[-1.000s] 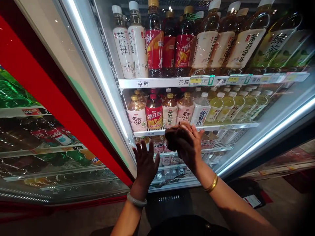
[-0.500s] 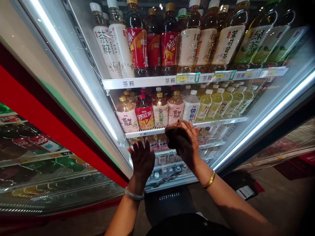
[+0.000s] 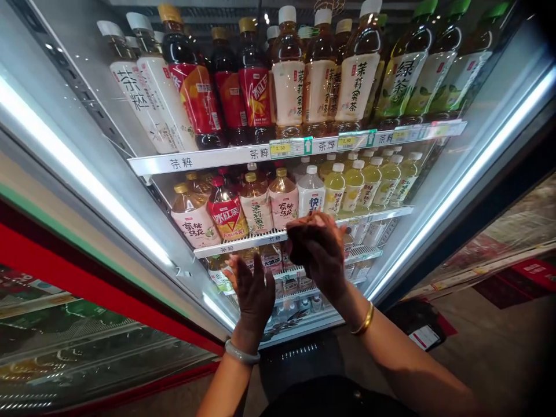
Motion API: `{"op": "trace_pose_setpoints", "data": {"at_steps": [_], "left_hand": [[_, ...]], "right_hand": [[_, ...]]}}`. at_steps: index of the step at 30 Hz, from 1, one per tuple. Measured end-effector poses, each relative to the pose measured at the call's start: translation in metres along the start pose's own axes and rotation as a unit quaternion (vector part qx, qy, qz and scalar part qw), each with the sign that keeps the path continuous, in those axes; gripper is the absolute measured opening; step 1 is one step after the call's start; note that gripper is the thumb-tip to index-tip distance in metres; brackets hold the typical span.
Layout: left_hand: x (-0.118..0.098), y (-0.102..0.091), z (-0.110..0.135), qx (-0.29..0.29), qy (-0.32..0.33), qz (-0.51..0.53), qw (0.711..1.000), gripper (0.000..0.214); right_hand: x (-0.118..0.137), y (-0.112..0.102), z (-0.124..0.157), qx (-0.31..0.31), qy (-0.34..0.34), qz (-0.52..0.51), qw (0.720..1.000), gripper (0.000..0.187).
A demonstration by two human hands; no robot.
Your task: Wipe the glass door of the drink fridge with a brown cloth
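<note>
My right hand, with a gold bangle at its wrist, is closed on a dark brown cloth. Its folds hide part of the fingers. My left hand, wearing a pale bangle, is raised with fingers apart and nothing in it. Both hands are in front of the lower shelves of a lit drinks fridge. Behind the cloth stand a pink-labelled bottle and a white-labelled bottle. A red-labelled bottle is up and left of the cloth.
The upper shelf edge carries price tags, with tall tea bottles above it. Yellow drinks line the middle shelf's right side. Bright light strips run down the fridge's sides. A red-framed cabinet adjoins at left.
The view has shifted, so the shelves and bottles sit further left in the picture. My right hand still holds the cloth, and my left hand stays open, tilted slightly differently.
</note>
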State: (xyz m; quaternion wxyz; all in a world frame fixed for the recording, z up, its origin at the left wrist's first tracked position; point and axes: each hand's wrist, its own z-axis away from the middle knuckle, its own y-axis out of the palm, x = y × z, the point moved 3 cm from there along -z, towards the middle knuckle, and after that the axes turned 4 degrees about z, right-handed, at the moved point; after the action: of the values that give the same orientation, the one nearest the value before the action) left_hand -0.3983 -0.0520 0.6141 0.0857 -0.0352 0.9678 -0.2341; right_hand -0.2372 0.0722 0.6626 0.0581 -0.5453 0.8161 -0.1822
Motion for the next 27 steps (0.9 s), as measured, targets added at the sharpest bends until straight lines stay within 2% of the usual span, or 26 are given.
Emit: {"op": "trace_pose_setpoints", "data": {"at_steps": [2, 4, 6, 9, 12, 14, 15, 17, 20, 22, 24, 27], "left_hand": [[-0.010, 0.005, 0.000, 0.000, 0.016, -0.003, 1.000, 0.086], [-0.018, 0.009, 0.001, 0.005, 0.036, -0.005, 0.999, 0.084], [-0.023, 0.012, 0.004, 0.012, 0.035, -0.009, 0.999, 0.085], [-0.028, 0.015, 0.007, 0.023, 0.026, -0.020, 0.999, 0.086], [-0.037, 0.018, 0.006, 0.024, 0.031, -0.033, 0.999, 0.087], [-0.044, 0.020, 0.003, 0.021, 0.026, -0.037, 0.999, 0.089], [-0.047, 0.021, 0.002, 0.018, 0.022, -0.036, 0.999, 0.090], [-0.050, 0.023, 0.001, 0.013, 0.014, -0.031, 0.999, 0.091], [-0.050, 0.025, 0.005, 0.021, 0.003, -0.025, 0.999, 0.091], [-0.047, 0.025, 0.007, 0.027, 0.001, -0.026, 0.999, 0.091], [-0.045, 0.024, 0.009, 0.026, 0.007, -0.029, 0.999, 0.090], [-0.044, 0.023, 0.009, 0.018, 0.013, -0.029, 0.999, 0.089]], "right_hand": [[0.009, 0.004, -0.003, -0.026, -0.027, -0.008, 0.999, 0.038], [0.016, 0.009, 0.010, -0.001, -0.081, -0.003, 0.997, 0.040], [0.012, 0.008, 0.032, 0.030, -0.103, 0.003, 0.994, 0.041], [-0.013, -0.008, 0.046, 0.028, -0.060, 0.003, 0.998, 0.038], [-0.033, -0.023, 0.024, -0.040, -0.006, -0.004, 0.999, 0.037], [-0.034, -0.025, 0.004, -0.076, 0.014, -0.008, 0.997, 0.037], [-0.031, -0.023, -0.001, -0.079, 0.010, -0.011, 0.997, 0.036], [-0.021, -0.016, 0.001, -0.044, -0.027, -0.014, 0.999, 0.036], [-0.016, -0.012, 0.033, 0.034, -0.095, -0.023, 0.995, 0.039], [-0.027, -0.016, 0.053, 0.052, -0.088, -0.037, 0.994, 0.036], [-0.043, -0.022, 0.056, 0.039, -0.054, -0.041, 0.997, 0.038], [-0.051, -0.026, 0.029, -0.036, -0.023, -0.035, 0.998, 0.052]]}}
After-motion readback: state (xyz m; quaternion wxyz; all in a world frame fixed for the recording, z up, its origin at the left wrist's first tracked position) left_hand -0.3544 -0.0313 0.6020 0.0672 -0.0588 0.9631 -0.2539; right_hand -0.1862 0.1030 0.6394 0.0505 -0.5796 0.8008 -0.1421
